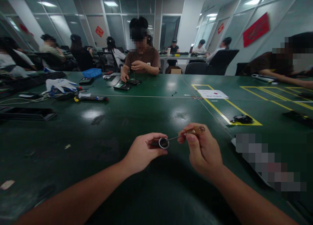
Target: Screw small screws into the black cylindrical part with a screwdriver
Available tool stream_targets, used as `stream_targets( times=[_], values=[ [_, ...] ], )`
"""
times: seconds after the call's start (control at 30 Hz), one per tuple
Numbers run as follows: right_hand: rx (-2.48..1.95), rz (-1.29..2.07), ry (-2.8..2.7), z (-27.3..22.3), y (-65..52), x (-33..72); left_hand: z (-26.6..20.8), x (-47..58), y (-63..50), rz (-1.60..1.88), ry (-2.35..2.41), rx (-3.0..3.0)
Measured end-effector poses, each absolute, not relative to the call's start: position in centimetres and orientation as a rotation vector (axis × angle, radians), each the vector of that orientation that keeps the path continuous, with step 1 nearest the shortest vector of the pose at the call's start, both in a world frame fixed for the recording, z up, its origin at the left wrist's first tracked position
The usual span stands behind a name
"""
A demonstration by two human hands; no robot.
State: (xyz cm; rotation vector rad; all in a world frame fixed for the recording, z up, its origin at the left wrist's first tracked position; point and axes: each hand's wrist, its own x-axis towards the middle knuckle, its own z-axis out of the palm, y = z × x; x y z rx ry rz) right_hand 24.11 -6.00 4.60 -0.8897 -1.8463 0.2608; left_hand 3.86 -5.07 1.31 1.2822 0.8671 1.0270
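Note:
My left hand (143, 150) is closed around a small round part (163, 143) with a pale metallic rim and a dark inside, its open face turned towards me. In my right hand (204, 146) is a screwdriver (194, 131) with a see-through amber handle, gripped between thumb and fingers. Its thin shaft points left, and the tip reaches the rim or inside of the round part; which of the two I cannot tell. Both hands are above the green table (137, 189).
Left lie a dark flat device (26, 114), a tool with a yellow end (91, 98) and white gloves (61, 86). Right are a blurred grey-edged object (266, 163) and black parts (242, 119) by yellow tape. Opposite, a person (141, 56) works near a blue tray (92, 72).

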Motion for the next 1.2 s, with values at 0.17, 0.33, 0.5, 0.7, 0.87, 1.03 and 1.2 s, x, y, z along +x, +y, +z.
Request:
stream_targets(
  times=[0.17, 0.33, 0.5, 0.7, 0.87, 1.03, 1.2],
  values=[
    [-0.864, 0.312, -1.805, 4.39, -5.8, 24.34, 1.49, 3.86, -5.06, 1.034, 0.881, 1.312],
    [-0.832, 0.351, -1.824, 4.29, -5.92, 24.38, 1.25, 3.81, -5.0, 1.04, 0.879, 1.336],
    [-0.838, 0.344, -1.829, 4.35, -5.96, 24.36, 1.11, 3.8, -5.07, 1.036, 0.879, 1.327],
    [-0.819, 0.337, -1.804, 4.22, -6.0, 24.46, 1.23, 3.66, -4.95, 1.053, 0.897, 1.348],
    [-0.822, 0.351, -1.826, 4.31, -6.13, 24.46, 1.42, 3.65, -4.94, 1.057, 0.902, 1.347],
    [-0.814, 0.344, -1.799, 4.17, -6.1, 24.48, 1.49, 3.61, -5.01, 1.044, 0.887, 1.353],
    [-0.811, 0.335, -1.842, 4.34, -6.09, 24.36, 1.28, 3.59, -5.0, 1.044, 0.871, 1.364]
  ],
)
